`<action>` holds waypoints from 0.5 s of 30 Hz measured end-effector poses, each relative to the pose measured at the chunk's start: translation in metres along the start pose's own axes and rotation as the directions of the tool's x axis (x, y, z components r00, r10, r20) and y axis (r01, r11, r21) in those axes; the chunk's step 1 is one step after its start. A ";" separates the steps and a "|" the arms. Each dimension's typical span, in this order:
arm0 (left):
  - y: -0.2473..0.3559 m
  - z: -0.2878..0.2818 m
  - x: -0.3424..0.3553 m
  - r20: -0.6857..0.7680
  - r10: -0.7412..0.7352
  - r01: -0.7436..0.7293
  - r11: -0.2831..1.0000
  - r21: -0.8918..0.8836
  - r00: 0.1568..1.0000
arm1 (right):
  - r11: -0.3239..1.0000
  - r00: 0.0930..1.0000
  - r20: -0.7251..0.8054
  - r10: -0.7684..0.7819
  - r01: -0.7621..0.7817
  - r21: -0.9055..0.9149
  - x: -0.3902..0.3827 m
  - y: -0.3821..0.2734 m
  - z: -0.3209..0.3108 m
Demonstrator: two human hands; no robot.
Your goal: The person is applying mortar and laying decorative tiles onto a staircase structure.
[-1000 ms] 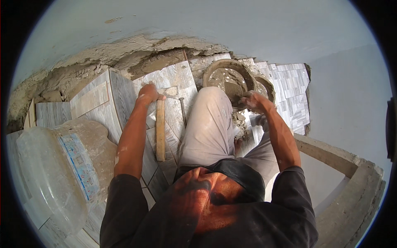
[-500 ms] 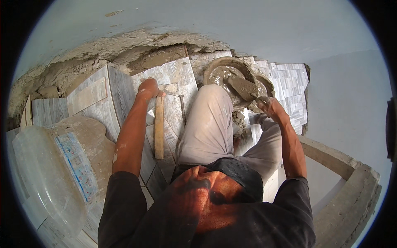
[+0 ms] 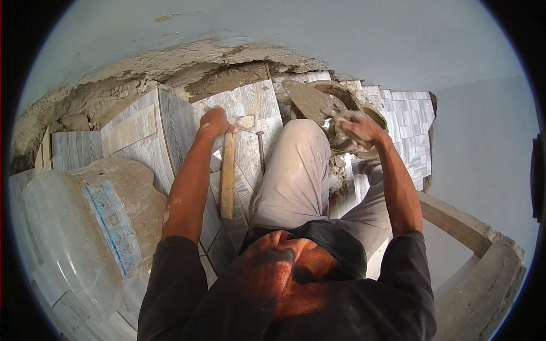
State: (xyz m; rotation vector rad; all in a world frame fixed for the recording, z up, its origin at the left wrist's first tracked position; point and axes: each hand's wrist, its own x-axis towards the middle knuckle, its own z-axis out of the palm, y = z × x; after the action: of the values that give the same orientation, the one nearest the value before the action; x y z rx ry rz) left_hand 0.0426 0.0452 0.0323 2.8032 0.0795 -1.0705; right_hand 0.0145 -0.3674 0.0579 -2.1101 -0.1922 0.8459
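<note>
My right hand (image 3: 359, 128), blurred by motion, is closed round the handle of a mortar-coated trowel (image 3: 311, 101). The trowel's broad blade is over the left side of a round tub (image 3: 335, 86) of wet grey mortar. On a pale wood-grain tile (image 3: 263, 102), my left hand (image 3: 214, 121) rests with its fingers curled; what they grip, if anything, is hidden. Beside that hand are a wooden handle (image 3: 228, 176), a small flat blade (image 3: 245, 121) and a thin metal rod (image 3: 261, 149). How these join is unclear.
A large clear plastic container (image 3: 68, 227) lies at the left. Grey wood-grain tiles (image 3: 176, 128) lean by the broken wall base (image 3: 136, 77). Mortar rubble (image 3: 338, 173) lies below the tub. Laid tiles (image 3: 406, 119) and a concrete ledge (image 3: 478, 273) are at the right.
The trowel has risen out of the tub's mortar and swung to the left, its blade now facing up-left. My right hand moved slightly left and up. My left hand stays on the tile.
</note>
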 end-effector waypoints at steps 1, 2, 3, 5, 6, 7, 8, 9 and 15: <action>0.001 0.000 -0.001 0.004 0.005 -0.004 1.000 -0.023 1.000 | 1.000 1.000 -0.004 -0.001 0.001 0.004 0.012 -0.001 -0.002; -0.002 -0.001 -0.003 0.006 0.002 -0.002 0.999 -0.048 1.000 | 0.999 0.999 0.012 0.040 -0.040 -0.027 0.024 -0.009 -0.003; -0.003 -0.001 -0.004 0.004 -0.002 0.002 0.999 -0.046 1.000 | 0.995 0.996 0.025 0.082 -0.081 -0.058 0.031 -0.015 -0.004; -0.005 0.001 -0.004 0.002 -0.009 0.009 0.999 -0.048 1.000 | 0.991 0.994 0.032 0.103 -0.100 -0.088 0.035 -0.026 -0.009; -0.005 0.002 -0.004 0.000 -0.014 0.014 0.999 -0.048 1.000 | 0.985 0.991 0.036 0.130 -0.124 -0.120 0.038 -0.030 -0.011; -0.005 0.003 -0.003 -0.032 -0.011 0.010 1.000 -0.020 0.999 | 0.979 0.974 0.099 0.204 -0.203 -0.026 0.046 -0.023 -0.013; -0.002 0.003 -0.004 -0.061 -0.004 0.004 1.000 0.008 0.998 | 0.979 0.974 0.101 0.204 -0.202 -0.027 0.048 -0.019 -0.015; 0.000 0.002 -0.005 -0.060 -0.005 0.006 1.000 0.008 0.998 | 0.980 0.979 0.078 0.186 -0.179 -0.084 0.051 -0.014 -0.016; 0.001 -0.002 -0.006 -0.007 -0.020 0.020 1.000 0.000 1.000 | 0.981 0.975 0.164 0.148 -0.166 0.103 0.058 -0.008 -0.021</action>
State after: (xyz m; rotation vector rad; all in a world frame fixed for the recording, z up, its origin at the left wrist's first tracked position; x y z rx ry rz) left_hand 0.0391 0.0447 0.0378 2.8120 0.1092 -1.0655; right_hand 0.0732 -0.3521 0.0438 -1.9698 -0.0562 1.0916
